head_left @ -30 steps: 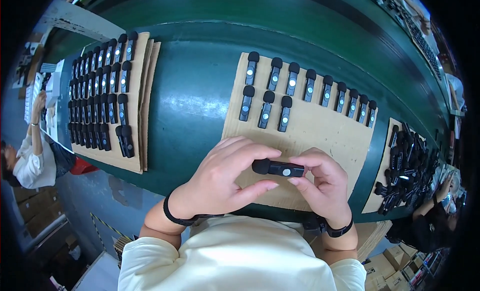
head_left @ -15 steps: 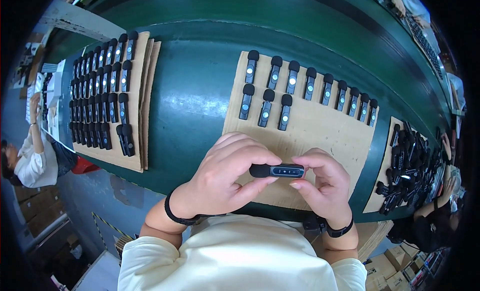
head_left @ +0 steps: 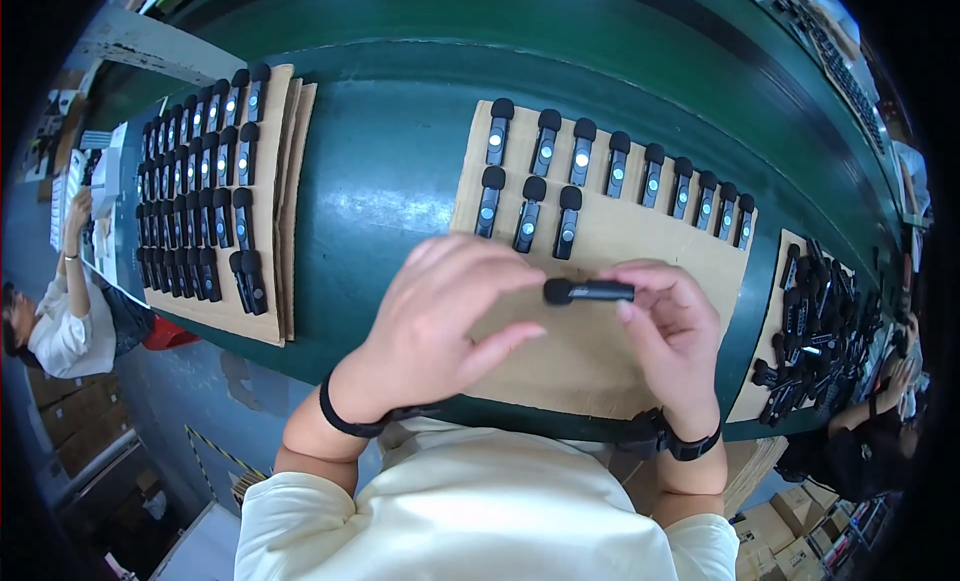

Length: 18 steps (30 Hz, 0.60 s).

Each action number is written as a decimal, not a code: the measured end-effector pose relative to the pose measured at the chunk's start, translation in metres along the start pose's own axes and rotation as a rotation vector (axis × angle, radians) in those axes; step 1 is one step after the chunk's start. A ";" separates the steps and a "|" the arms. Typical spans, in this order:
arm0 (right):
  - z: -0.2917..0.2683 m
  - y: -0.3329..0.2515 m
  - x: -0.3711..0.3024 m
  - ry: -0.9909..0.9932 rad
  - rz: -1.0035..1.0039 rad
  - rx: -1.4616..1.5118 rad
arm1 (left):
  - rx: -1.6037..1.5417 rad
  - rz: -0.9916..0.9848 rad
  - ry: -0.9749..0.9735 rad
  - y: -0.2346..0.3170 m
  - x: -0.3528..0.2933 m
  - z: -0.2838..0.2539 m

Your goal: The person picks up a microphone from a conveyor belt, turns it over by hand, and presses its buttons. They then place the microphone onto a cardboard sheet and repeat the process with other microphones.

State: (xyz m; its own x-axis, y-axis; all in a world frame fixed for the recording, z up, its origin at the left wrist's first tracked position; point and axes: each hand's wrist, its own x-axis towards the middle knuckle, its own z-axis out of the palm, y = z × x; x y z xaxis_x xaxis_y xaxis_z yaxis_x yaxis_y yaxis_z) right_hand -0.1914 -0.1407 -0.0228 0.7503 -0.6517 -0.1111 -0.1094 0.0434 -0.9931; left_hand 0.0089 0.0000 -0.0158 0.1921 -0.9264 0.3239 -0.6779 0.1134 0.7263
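While both hands hold it above the cardboard sheet (head_left: 600, 361), the small black device (head_left: 588, 291) looks mid-inspection: right hand (head_left: 672, 341) pinches its body, left hand (head_left: 445, 316) touches the rounded end. Next likely needs careful alignment beside the row (head_left: 528, 213).

factory assembly line | green conveyor belt (head_left: 390, 181) | identical black devices (head_left: 200, 201) on cardboard sheets (head_left: 620, 241)
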 end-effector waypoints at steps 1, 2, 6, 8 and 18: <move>-0.005 0.002 0.004 0.031 -0.077 -0.183 | 0.055 -0.017 0.013 -0.004 0.002 -0.002; -0.009 0.005 0.007 0.061 -0.153 -0.367 | 0.054 -0.016 0.012 -0.007 0.004 -0.003; -0.015 0.015 0.014 0.094 -0.422 -0.823 | 0.171 -0.083 0.028 -0.018 0.011 -0.004; -0.012 0.019 0.014 0.058 -0.464 -0.883 | 0.208 -0.090 -0.008 -0.020 0.019 -0.005; 0.000 0.029 0.009 -0.045 -0.446 -1.031 | 0.362 0.009 -0.106 -0.028 0.028 0.013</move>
State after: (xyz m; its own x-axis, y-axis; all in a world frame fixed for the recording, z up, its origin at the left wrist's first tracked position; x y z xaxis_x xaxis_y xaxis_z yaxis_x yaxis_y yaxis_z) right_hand -0.1878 -0.1456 -0.0521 0.8776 -0.4239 0.2241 -0.2969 -0.8474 -0.4402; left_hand 0.0241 -0.0337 -0.0343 0.1237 -0.9600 0.2511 -0.8899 0.0047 0.4561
